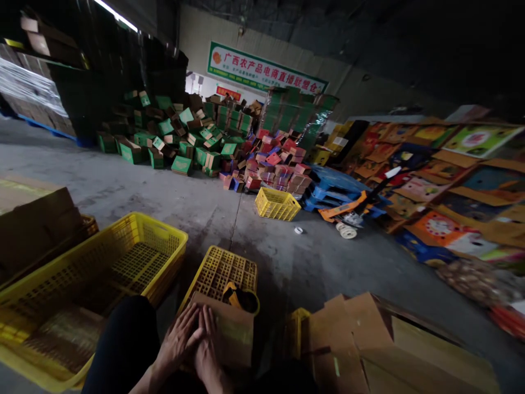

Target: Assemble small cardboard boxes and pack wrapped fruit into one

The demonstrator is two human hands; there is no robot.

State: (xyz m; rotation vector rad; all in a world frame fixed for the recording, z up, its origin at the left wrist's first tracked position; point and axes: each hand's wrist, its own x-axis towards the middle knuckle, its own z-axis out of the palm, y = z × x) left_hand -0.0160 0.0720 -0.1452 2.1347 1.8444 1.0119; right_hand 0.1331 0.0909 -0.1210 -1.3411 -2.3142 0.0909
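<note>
A small brown cardboard box (235,334) stands between my knees at the bottom middle. My left hand (180,335) lies on its left part, fingers stretched out. Close beside it, my right hand (208,347) rests on the same box with straight fingers, the two hands touching. Neither hand grips anything I can see. Just behind the box, a tape dispenser (233,295) with yellow and dark parts sits on an upturned yellow crate (221,268). The undersides of my hands are hidden.
On the left, a large yellow crate (164,227) contains a cardboard piece. Cardboard boxes (369,334) stand at right. Farther off are another yellow crate (278,205), an orange pallet jack (346,210), blue pallets (334,183), heaped green boxes (180,164) and stacked fruit cartons (443,224).
</note>
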